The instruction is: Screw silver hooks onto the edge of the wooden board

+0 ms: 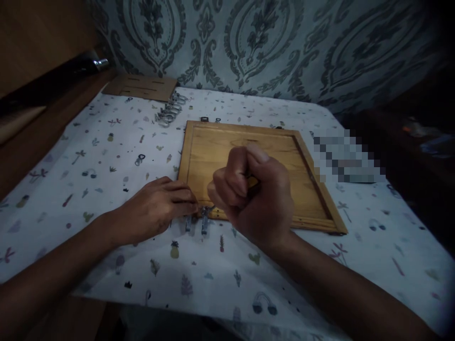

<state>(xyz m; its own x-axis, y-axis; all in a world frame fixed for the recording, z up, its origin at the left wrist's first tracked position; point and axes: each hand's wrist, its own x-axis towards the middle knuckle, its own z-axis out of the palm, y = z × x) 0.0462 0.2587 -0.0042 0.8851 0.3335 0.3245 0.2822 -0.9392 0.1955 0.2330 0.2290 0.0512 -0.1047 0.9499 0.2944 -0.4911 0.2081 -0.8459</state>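
A framed wooden panel (227,166) lies flat on the table. My left hand (165,206) is at its near left corner, fingers together and fingertips pressed against a grey metal latch (204,222). Two of the latch's metal strips stick out past the panel's near edge; my fingers cover part of it. My right hand (258,194) is closed in a fist above the panel's near side, just right of the latch. Whatever that fist grips is hidden behind the fingers. Small metal fittings (204,119) sit along the panel's far edge.
Several similar metal latches (168,112) lie in a row at the back, beside a slotted cardboard piece (142,87). A pixelated patch (348,156) covers something to the right. A patterned white cloth (117,265) covers the table. Dark wooden furniture (42,99) borders the left side.
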